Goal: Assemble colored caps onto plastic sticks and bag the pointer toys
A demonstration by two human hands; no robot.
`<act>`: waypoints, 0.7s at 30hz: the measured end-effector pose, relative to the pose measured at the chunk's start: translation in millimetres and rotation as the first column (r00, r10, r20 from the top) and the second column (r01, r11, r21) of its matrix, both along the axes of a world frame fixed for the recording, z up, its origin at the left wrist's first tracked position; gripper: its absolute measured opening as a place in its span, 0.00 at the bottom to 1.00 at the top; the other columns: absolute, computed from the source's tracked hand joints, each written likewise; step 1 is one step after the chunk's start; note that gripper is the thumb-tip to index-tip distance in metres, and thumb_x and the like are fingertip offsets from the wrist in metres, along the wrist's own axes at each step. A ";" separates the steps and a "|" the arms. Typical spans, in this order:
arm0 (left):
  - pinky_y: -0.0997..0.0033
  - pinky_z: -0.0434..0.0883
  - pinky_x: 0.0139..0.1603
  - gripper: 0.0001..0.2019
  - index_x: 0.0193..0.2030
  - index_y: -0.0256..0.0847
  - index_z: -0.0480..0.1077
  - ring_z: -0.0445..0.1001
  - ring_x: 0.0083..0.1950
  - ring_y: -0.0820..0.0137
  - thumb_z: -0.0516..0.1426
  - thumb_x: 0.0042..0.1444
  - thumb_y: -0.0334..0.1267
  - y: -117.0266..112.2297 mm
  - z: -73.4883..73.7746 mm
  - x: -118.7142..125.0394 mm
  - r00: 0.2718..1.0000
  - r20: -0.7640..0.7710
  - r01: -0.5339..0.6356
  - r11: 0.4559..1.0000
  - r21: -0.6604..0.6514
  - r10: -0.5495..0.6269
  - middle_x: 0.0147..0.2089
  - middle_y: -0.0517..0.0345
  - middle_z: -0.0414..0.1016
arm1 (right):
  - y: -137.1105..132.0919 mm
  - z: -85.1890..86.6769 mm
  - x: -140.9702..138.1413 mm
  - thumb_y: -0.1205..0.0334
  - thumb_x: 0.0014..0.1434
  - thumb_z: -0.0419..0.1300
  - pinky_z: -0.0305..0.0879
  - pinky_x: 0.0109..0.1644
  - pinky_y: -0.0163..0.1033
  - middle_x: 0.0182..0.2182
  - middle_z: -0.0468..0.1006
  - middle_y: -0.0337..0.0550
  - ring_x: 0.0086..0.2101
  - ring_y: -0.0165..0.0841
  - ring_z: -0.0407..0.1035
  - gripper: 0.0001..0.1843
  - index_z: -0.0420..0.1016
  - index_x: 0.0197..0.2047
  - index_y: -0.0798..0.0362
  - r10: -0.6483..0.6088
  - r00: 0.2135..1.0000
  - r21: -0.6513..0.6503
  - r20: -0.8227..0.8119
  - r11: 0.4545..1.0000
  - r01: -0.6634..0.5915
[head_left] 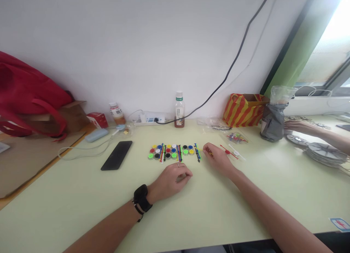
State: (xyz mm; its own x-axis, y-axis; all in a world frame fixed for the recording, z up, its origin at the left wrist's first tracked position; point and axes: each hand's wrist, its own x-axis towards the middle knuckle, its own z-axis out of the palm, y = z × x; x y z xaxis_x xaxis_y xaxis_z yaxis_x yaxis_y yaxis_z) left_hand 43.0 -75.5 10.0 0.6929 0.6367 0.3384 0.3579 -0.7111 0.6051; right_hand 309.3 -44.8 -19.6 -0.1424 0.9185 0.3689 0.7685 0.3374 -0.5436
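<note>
Several small round coloured pieces [169, 151] lie in rows on the pale green table [191, 209], with thin coloured sticks [179, 153] laid across them. My left hand [172, 180], with a black watch on the wrist, rests just in front of the rows, fingers curled under. My right hand [217, 156] sits at the right end of the rows, fingers pinched on a small yellow and red piece [208, 152]. A red stick [228, 152] and a white stick [237, 152] lie just right of that hand.
A black phone [117, 155] lies to the left. At the back stand a drink bottle [179, 111], a power strip [150, 118], a striped bag [243, 109] and a grey pouch [272, 123]. Another person's hand [298, 127] reaches in at right near stacked grey discs [325, 152]. A red bag [24, 96] sits far left.
</note>
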 end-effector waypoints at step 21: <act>0.52 0.68 0.61 0.17 0.59 0.48 0.72 0.71 0.57 0.56 0.63 0.63 0.41 1.3 -0.2 -4.1 0.982 -0.105 -0.144 0.984 0.109 0.156 0.56 0.52 0.75 | -36.2 41.4 -10.4 0.61 0.68 0.52 0.59 0.32 0.35 0.29 0.68 0.37 0.29 0.32 0.60 0.07 0.69 0.38 0.49 0.429 0.878 -0.328 -0.212 0.815 -0.477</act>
State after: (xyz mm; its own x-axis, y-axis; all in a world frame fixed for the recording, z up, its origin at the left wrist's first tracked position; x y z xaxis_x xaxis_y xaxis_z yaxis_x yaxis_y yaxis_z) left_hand 38.9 -74.2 9.7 0.6296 0.7028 0.3312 0.5269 -0.6995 0.4828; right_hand 298.9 -81.0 21.8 -0.5514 0.8315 0.0682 0.4965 0.3928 -0.7741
